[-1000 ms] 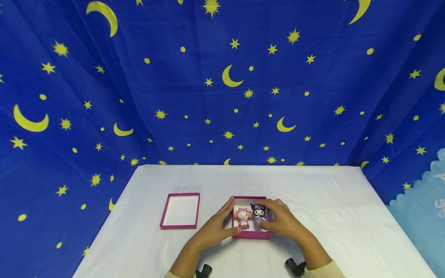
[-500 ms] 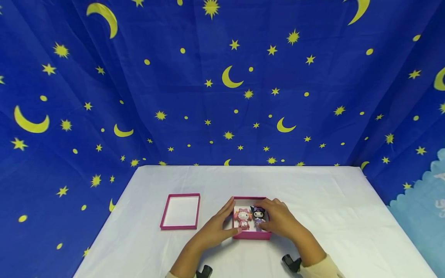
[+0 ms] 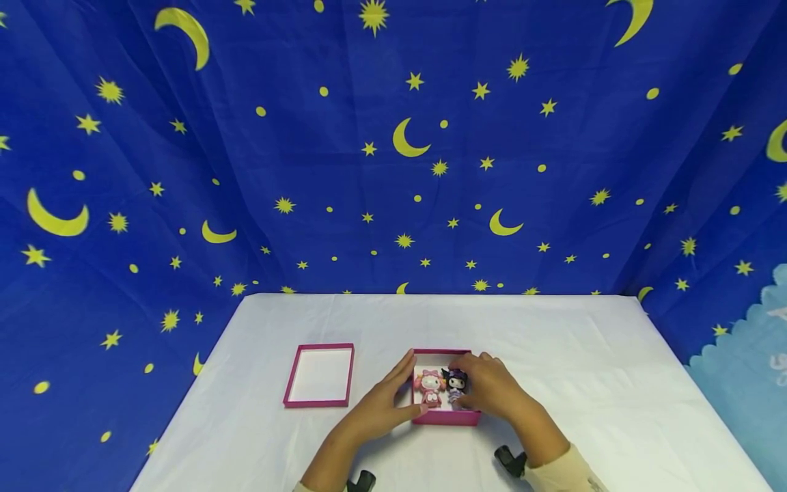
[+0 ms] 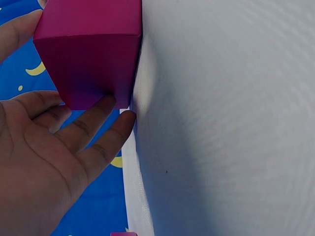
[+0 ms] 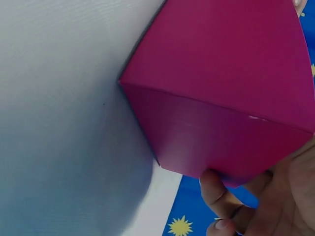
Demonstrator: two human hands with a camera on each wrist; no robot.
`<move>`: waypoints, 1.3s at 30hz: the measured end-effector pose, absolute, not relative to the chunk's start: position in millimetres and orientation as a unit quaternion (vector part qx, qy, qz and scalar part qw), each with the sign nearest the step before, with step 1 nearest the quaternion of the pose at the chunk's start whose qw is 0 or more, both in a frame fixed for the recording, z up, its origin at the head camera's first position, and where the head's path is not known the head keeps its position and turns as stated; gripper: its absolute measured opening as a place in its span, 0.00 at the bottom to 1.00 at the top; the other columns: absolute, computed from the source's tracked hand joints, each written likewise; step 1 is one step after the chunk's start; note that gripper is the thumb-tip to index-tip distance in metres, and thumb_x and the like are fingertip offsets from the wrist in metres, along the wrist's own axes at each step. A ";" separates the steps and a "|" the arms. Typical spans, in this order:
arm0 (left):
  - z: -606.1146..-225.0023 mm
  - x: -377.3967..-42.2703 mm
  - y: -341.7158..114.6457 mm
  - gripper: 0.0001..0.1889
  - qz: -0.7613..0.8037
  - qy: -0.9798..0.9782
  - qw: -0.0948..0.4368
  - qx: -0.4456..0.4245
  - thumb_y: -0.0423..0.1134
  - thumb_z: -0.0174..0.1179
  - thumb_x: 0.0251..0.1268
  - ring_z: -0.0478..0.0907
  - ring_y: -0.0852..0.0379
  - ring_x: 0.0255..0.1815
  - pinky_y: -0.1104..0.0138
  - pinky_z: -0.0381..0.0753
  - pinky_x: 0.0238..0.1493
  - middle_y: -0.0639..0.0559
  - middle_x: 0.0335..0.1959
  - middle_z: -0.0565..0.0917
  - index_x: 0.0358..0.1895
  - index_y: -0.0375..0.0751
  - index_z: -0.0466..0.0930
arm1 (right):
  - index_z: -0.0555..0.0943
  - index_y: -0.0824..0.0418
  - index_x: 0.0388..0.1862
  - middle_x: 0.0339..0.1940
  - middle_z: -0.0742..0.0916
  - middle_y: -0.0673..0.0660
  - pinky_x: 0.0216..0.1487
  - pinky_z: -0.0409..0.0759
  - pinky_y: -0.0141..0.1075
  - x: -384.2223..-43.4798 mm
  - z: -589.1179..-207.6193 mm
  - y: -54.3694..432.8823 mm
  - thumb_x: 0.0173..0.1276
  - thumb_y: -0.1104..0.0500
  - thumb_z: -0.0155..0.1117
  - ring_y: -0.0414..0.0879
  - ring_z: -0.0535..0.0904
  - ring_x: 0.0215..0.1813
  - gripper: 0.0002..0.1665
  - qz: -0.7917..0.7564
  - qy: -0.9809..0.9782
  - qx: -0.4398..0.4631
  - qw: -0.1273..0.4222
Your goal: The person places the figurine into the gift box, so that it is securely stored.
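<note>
An uncovered magenta box with a white inside stands on the table. Inside it, a pink-and-white character figurine lies on the left, beside a figurine with a black-and-purple hood. My left hand grips the box at its left side, thumb at the front corner; in the left wrist view, fingertips touch the side wall. Over the right rim, my right hand pinches the black-hooded figurine between thumb and fingers, partly hiding it. Its other fingers curl outside the box wall in the right wrist view.
A shallow magenta-rimmed lid lies inside-up to the left of the box. White cloth covers the table. Blue fabric with yellow moons and stars hangs behind and at the sides.
My right hand has moved slightly left, shifting the black-hooded figurine a little left and toward the front, closer to the pink one. My left hand has stayed on the box.
</note>
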State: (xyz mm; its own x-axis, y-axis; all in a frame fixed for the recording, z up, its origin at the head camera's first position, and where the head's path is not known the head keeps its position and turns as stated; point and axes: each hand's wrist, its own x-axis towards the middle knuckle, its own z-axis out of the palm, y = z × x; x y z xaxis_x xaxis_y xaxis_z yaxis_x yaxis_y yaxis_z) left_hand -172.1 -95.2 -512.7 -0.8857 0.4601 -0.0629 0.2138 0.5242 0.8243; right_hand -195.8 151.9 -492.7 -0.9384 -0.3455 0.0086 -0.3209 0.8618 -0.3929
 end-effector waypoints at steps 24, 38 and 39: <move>-507.0 -173.9 -100.5 0.42 0.452 0.866 0.106 0.187 0.53 0.64 0.69 0.61 0.41 0.80 0.46 0.66 0.76 0.47 0.83 0.58 0.81 0.44 0.56 | 0.75 0.53 0.71 0.69 0.81 0.55 0.71 0.74 0.56 -183.1 -504.9 172.1 0.56 0.42 0.79 0.57 0.77 0.68 0.45 -0.290 0.941 -0.171 -0.007; -502.1 -180.7 -123.9 0.34 0.485 0.873 -0.020 0.050 0.42 0.68 0.65 0.81 0.44 0.59 0.49 0.84 0.58 0.44 0.62 0.81 0.72 0.36 0.70 | 0.65 0.47 0.79 0.78 0.70 0.45 0.64 0.81 0.50 -170.0 -506.3 183.8 0.56 0.43 0.79 0.46 0.81 0.60 0.53 -0.370 0.918 -0.140 0.027; -501.7 -180.8 -126.0 0.33 0.481 0.875 -0.023 0.039 0.42 0.68 0.65 0.82 0.44 0.58 0.50 0.84 0.57 0.45 0.61 0.82 0.72 0.36 0.70 | 0.65 0.48 0.79 0.79 0.69 0.46 0.63 0.82 0.50 -169.5 -506.2 184.5 0.56 0.44 0.80 0.46 0.81 0.59 0.54 -0.376 0.916 -0.138 0.030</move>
State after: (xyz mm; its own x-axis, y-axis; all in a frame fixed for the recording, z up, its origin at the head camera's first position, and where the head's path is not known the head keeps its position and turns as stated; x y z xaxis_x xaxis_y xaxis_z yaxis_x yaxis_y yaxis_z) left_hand -180.8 -126.0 -501.7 -0.9959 0.0459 0.0781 0.0906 0.5340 0.8406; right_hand -169.5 184.5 -506.2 -0.9600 -0.2758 0.0489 -0.2305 0.6787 -0.6973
